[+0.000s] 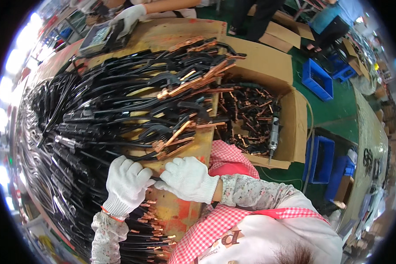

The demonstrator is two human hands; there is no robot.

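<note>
My left hand [128, 182], in a white knit glove, is closed at the near side of the wooden table. Right beside it, my right hand [187, 178], gloved the same way, is closed too, with its fingertips almost meeting the left ones. A short piece of black cable [155, 179] shows between them, gripped from both sides; its ends are hidden in the gloves. Just beyond my hands lies a thick spread of black cables [119, 105] with copper-coloured clamp parts [176, 136] at their right ends. More copper-tipped cables [152, 237] lie below my left wrist.
An open cardboard box [299, 127] holding black and copper clamp parts stands right of the table [176, 215]. A silver power screwdriver [274, 134] hangs over it. Across the table, another person's gloved hand [130, 18] touches a dark tray [97, 39]. Blue bins [317, 79] stand on the green floor.
</note>
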